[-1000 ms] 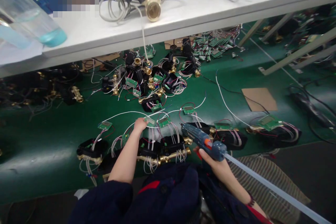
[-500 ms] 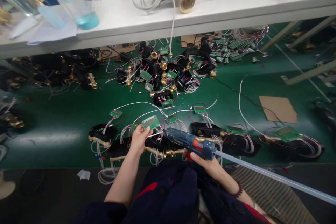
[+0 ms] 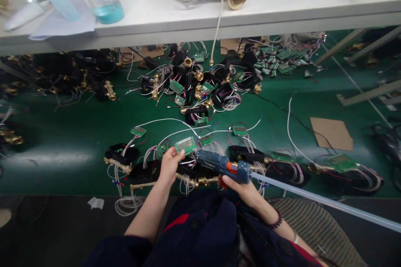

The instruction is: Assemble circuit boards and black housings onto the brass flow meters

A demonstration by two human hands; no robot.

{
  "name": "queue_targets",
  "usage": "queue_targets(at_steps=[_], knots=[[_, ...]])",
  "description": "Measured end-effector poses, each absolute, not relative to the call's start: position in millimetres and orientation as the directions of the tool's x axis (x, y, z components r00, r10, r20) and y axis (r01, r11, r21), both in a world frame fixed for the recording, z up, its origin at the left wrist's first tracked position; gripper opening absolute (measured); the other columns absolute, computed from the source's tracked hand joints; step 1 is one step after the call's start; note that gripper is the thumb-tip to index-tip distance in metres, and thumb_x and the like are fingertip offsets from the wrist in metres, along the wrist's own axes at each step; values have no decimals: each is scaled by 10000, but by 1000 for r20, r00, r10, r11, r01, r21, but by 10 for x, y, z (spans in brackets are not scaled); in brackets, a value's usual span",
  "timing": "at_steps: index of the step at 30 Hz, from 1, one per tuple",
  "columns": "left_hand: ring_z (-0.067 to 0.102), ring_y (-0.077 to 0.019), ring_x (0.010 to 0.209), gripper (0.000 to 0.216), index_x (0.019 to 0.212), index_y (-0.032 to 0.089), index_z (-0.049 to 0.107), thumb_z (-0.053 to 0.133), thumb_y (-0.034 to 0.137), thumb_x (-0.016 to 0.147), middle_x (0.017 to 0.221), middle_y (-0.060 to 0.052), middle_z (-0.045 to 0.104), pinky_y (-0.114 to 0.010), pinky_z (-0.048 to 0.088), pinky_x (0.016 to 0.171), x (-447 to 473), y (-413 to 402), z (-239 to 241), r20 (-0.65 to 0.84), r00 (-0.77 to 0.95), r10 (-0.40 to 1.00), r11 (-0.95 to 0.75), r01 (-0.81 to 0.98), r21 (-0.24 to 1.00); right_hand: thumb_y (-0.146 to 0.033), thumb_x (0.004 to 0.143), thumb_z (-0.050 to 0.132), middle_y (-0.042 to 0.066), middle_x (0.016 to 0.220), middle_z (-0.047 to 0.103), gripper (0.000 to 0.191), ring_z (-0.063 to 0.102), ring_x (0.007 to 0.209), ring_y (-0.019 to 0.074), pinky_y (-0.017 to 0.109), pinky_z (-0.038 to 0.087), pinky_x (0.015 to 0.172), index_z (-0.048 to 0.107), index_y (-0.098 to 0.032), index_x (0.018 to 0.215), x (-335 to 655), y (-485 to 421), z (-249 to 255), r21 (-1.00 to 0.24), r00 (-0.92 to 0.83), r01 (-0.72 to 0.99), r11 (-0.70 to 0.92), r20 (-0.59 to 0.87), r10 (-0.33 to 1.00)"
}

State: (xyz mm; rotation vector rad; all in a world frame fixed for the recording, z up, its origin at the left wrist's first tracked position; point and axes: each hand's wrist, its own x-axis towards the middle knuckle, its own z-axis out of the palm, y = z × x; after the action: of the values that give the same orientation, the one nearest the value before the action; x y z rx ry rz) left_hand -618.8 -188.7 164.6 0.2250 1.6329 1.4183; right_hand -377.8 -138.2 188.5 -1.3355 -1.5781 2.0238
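Between the thumb and fingers of my left hand (image 3: 170,166) is a green circuit board (image 3: 186,145) with a grey display, its face turned up. My right hand (image 3: 239,187) is wrapped round the handle of a blue glue gun (image 3: 216,164). The gun's dark nozzle points left and sits close to the board's lower right edge; whether it touches I cannot tell. A long translucent glue stick (image 3: 313,195) runs out of the gun's back to the right. Beneath my hands lie black meter housings (image 3: 144,172) with brass pipe fittings and wires.
More housings with boards (image 3: 275,171) line the bench's front edge. A pile of meters (image 3: 191,83) lies behind, and loose circuit boards (image 3: 282,58) are heaped at the back right. A white shelf (image 3: 150,21) crosses above. Cardboard (image 3: 331,133) lies on the green mat (image 3: 78,133).
The board in my left hand has shifted slightly right and tilted a little. The glue gun has moved slightly left, its nozzle still near the board. The camera view has shifted a little.
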Motion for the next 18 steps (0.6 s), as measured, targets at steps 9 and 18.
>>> queue_targets(at_steps=[9, 18], knots=[[576, -129, 668, 457, 765, 143, 598, 796, 443, 483, 742, -17, 646, -256, 463, 658, -6185, -1862, 1669, -520, -544, 659, 332, -411, 849, -718, 667, 603, 64, 712, 659, 535, 594, 723, 223, 358, 472, 735, 640, -184, 679, -3818, -1350, 1933, -859, -534, 366, -358, -509, 675], [577, -126, 652, 462, 771, 136, 622, 812, 429, 469, 761, -36, 669, -258, 478, 646, -6177, -1839, 1676, -523, -548, 652, 318, -429, 846, -702, 651, 629, 54, 699, 641, 522, 575, 715, 218, 355, 462, 731, 628, -181, 663, -3813, -1348, 1951, -852, -521, 385, -355, -518, 678]])
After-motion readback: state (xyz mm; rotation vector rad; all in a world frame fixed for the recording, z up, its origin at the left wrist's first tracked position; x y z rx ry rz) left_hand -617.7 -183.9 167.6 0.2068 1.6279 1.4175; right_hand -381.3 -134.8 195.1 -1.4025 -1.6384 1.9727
